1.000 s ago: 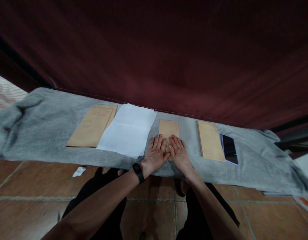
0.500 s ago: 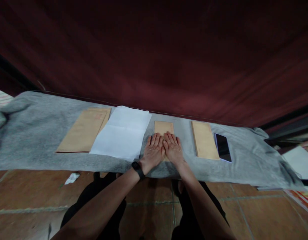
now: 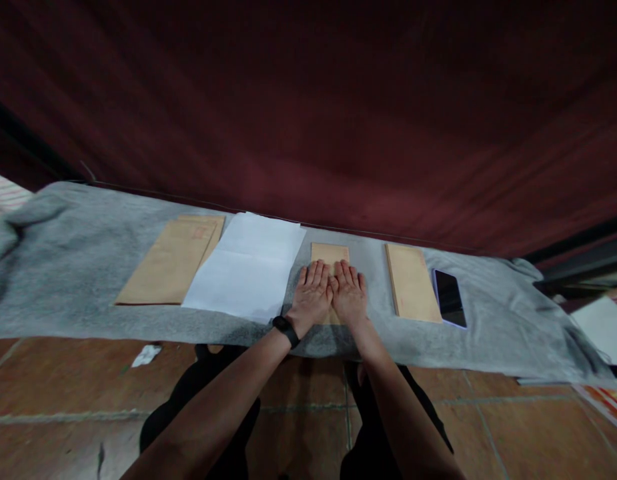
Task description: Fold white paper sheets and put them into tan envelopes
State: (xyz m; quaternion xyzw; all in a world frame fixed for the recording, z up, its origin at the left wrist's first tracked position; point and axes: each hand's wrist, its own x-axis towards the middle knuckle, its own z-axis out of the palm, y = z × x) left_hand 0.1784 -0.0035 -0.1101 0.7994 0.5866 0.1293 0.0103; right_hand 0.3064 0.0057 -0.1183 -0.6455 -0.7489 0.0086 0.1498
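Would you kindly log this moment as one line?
Left hand: flat on brown envelope; Right hand: flat on same envelope; White paper: left of hands; Phone: right of hands

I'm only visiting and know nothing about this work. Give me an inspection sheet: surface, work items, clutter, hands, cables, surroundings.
Surface: grey cloth, wrinkled at its ends.
Work items: small envelope under the hands; paper and large envelopes to its left, envelope stack to its right.
Clutter: phone beside the stack; white scrap on the floor.
Hands: left hand and right hand side by side, palms down.
Cables: nothing clearly seen.
Surroundings: dark red backdrop, tiled floor.
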